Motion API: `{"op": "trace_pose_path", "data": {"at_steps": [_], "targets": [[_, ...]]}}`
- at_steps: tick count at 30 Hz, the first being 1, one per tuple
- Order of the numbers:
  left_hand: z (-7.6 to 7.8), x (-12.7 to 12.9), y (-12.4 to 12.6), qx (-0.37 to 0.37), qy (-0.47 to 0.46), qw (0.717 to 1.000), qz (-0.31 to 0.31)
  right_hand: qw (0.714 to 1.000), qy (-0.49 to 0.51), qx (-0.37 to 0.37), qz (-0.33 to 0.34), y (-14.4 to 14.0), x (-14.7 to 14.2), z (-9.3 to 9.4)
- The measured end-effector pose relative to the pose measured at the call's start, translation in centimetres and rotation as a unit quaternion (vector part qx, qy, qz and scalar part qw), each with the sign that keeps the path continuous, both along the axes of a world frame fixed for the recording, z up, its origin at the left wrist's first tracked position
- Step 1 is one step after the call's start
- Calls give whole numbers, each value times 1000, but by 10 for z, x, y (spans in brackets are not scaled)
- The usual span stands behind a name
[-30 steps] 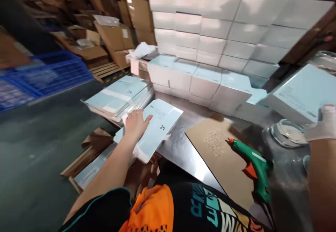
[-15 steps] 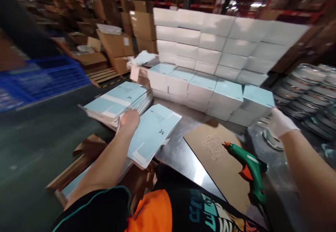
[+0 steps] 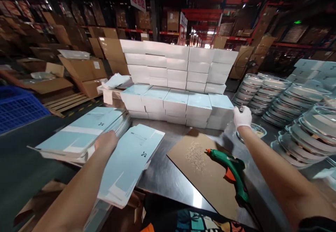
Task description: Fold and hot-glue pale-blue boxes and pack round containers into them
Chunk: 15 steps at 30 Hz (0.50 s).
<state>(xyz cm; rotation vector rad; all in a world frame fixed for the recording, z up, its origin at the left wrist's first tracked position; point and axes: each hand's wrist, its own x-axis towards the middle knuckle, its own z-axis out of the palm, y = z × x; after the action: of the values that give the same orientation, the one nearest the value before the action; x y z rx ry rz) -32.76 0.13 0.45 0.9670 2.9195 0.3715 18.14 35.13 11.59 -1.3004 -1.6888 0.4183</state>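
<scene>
My bare left hand (image 3: 106,141) is curled at the left edge of a light-blue flat carton (image 3: 126,158), in the gap between two piles; its fingertips are hidden. The larger pile of flat cartons (image 3: 78,127) lies just left of that hand. My white-gloved right hand (image 3: 242,117) is beside the last blue-topped box (image 3: 221,101) of the front row, above a round glass lid (image 3: 258,129). Its fingers are bent together, and what they hold, if anything, is too small to make out.
A green glue gun (image 3: 231,165) lies on a brown cardboard sheet (image 3: 181,151) with glue strings on it. White boxes (image 3: 175,64) form a wall at the back of the metal table (image 3: 157,176). Stacked glass lids (image 3: 307,134) stand right; a blue crate (image 3: 21,107) is on the left.
The view has swung to the right and lifted, bringing more glass lids and the hanging sign into sight. Both hands stay in nearly the same places beside the cartons and the end box.
</scene>
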Motion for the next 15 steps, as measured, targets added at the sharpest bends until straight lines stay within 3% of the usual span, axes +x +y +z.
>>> {"op": "trace_pose_path", "data": {"at_steps": [3, 7, 9, 12, 15], "targets": [[8, 12, -3, 4, 9, 1000, 12, 995, -19, 2, 98, -34, -20, -24], [26, 28, -10, 61, 36, 996, 45, 952, -67, -55, 293, -53, -64, -48], [35, 34, -13, 101, 47, 992, 64, 943, -72, -54, 321, -47, -84, -49], [44, 37, -24, 175, 53, 979, 93, 948, -79, -23, 306, -39, -100, -44], [43, 37, -42, 258, 66, 954, 139, 947, -104, 28, 304, -58, -100, -41]]}}
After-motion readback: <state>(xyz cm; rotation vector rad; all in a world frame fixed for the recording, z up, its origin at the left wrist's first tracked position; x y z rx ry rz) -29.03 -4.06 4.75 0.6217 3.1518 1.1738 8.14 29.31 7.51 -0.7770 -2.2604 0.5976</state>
